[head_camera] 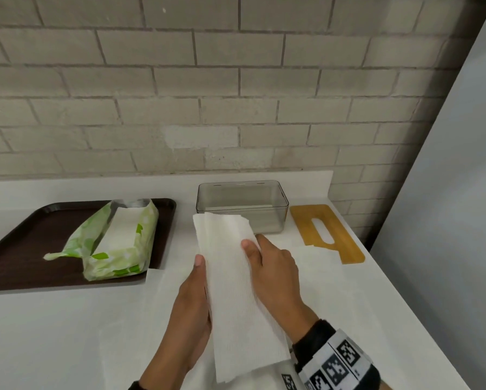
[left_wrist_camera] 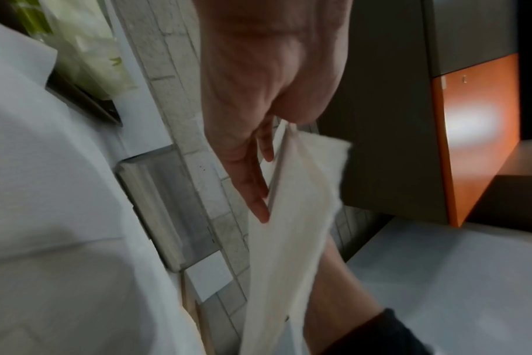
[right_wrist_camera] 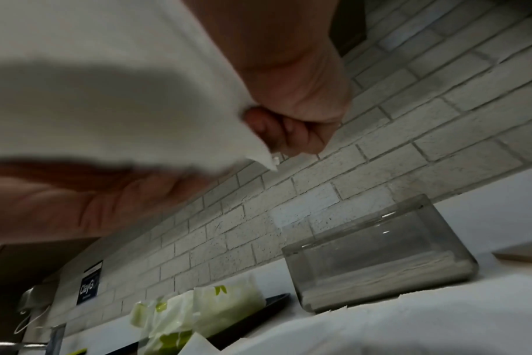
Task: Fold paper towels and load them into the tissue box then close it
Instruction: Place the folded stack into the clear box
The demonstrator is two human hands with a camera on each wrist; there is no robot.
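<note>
We hold the folded white paper towel strip (head_camera: 230,277), long axis toward the clear plastic tissue box (head_camera: 264,220) | left hand (head_camera: 194,299) cradles it, right hand (head_camera: 275,266) pinches its far edge, nearer the box ahead

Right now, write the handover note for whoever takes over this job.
Left hand: holds the left edge of the folded paper towels, thumb on top.
Right hand: pinches their right edge.
Towels are lifted over the counter, in front of the clear tissue box.
Box is open, with some towels already at the bottom.
Wooden lid lies to its right.
Towel pack sits on the tray.
Left: load this stack, fit the lid.
</note>
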